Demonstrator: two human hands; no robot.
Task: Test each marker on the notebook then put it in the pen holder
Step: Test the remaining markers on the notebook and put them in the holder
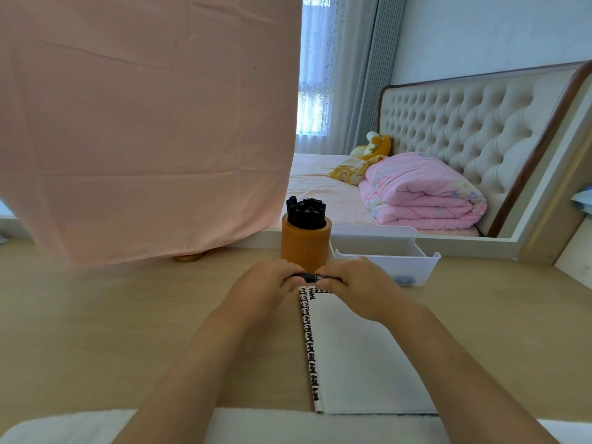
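Gripping the black marker [312, 277] at both ends, your left hand [262, 290] and right hand [358, 286] hold it level at the centre of the frame, fingers curled round it. It sits just over the top edge of the notebook [362, 357], which lies flat on the wooden desk [96, 315] in the lower centre. Just behind the marker stands the brown pen holder [304, 248], packed with more markers [306, 213]. A white tray [394, 267] lies right of the holder. A pink cloth [144, 123] fills the upper left.
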